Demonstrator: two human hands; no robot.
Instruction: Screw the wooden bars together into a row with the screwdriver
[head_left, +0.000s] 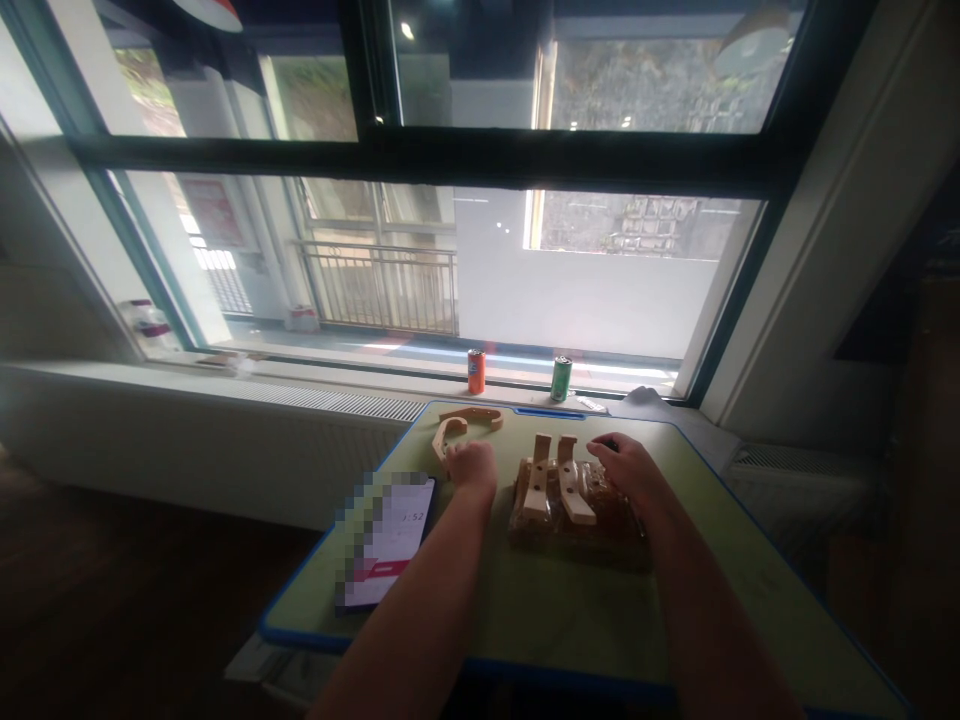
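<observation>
The curved wooden piece (442,437) at the far left of the table (570,620) lies right against the left hand (472,466), its near end running in behind the curled fingers; whether they have closed on it cannot be told, since the hand hides them. A second curved piece (486,415) lies just beyond it. The right hand (628,466) is bent inward with fingers drawn together and a small dark spot at them, too small to show whether anything is held. Just left of it, two wooden strips (538,482) lie side by side on a clear-wrapped brown pack (615,515), between the hands. A phone (396,530) lies beside the left forearm.
</observation>
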